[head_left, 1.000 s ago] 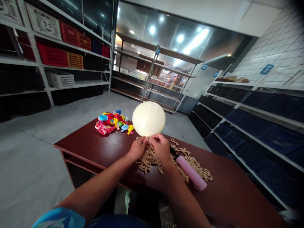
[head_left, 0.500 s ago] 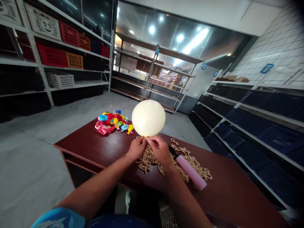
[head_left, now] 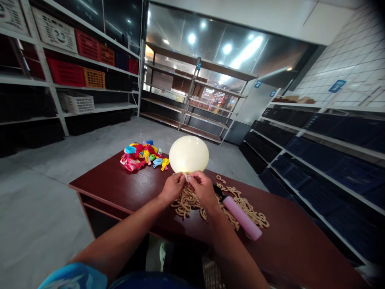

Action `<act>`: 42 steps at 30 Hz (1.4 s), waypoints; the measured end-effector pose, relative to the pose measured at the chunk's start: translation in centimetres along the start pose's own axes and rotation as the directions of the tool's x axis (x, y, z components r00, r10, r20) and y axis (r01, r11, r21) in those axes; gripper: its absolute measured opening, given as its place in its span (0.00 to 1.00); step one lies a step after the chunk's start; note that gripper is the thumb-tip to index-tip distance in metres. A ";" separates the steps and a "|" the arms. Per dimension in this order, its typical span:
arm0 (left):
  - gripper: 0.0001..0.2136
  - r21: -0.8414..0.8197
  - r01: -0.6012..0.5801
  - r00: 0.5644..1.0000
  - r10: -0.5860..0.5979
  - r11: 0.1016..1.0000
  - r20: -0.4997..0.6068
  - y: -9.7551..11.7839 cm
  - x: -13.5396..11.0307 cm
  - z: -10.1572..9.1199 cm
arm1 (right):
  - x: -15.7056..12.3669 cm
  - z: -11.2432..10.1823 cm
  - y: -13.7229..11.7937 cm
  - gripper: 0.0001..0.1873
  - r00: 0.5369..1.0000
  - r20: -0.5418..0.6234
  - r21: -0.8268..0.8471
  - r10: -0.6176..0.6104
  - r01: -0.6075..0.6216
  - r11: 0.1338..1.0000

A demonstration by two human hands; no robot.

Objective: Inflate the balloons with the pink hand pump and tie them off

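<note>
An inflated cream balloon [head_left: 189, 154] stands up from between my two hands, its neck pointing down toward me. My left hand [head_left: 173, 187] is closed, thumb and fingers pinching the neck from the left. From the right, my right hand [head_left: 203, 188] pinches the same neck, the fingertips of both hands close together. Beneath and behind the hands lies a heap of tan rope-like loops [head_left: 188, 202]. Just right of my right hand is a pink cylinder with a black end [head_left: 243, 218], perhaps a hand pump, lying across more loops. The fingers partly hide the neck.
Deflated balloons in many colours [head_left: 142, 155] lie in a pile at the left of the dark red table [head_left: 111, 184]. Metal shelves [head_left: 192, 92] stand beyond it. Crates [head_left: 67, 72] fill the left rack, and dark bins [head_left: 325, 164] line the right one.
The balloon has tipped and sunk slightly, looking flatter from above. More of its pale neck shows between my fingertips. Both hands have stayed in nearly the same place.
</note>
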State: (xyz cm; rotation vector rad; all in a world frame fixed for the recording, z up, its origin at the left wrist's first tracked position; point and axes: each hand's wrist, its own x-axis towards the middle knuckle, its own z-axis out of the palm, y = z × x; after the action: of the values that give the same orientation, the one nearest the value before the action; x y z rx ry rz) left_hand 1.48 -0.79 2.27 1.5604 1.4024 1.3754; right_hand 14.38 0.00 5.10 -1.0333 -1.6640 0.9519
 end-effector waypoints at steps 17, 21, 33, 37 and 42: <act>0.17 -0.368 0.420 0.828 -0.184 0.829 0.530 3.5 -2.7 0.4 | 0.5 -0.9 1.9 0.09 0.839 -0.424 -0.397 -0.341 0.166 0.903; 0.15 -0.371 0.425 0.825 -0.185 0.825 0.534 4.0 -3.1 1.1 | 0.7 -1.0 2.0 0.10 0.800 -0.504 -0.373 -0.327 0.139 0.917; 0.12 -0.472 0.738 0.654 -0.338 0.482 0.677 3.2 -2.9 2.3 | 0.4 -1.5 1.7 0.07 0.750 -0.472 -0.472 -0.463 0.229 0.851; 0.13 -0.484 0.773 0.624 -0.353 0.410 0.698 2.6 -2.7 2.0 | 0.4 -1.6 1.6 0.06 0.738 -0.441 -0.499 -0.510 0.270 0.823; 0.13 -0.490 0.756 0.634 -0.301 0.434 0.712 2.3 -2.1 2.1 | 1.5 -1.5 2.5 0.08 0.731 -0.528 -0.493 -0.431 0.149 0.857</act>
State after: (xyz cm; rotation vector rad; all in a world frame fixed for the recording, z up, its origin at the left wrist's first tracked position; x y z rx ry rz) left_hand 4.35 -2.93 3.22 0.6635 0.6803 0.8023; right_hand 16.05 2.49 3.65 -1.1497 -1.4066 -0.0158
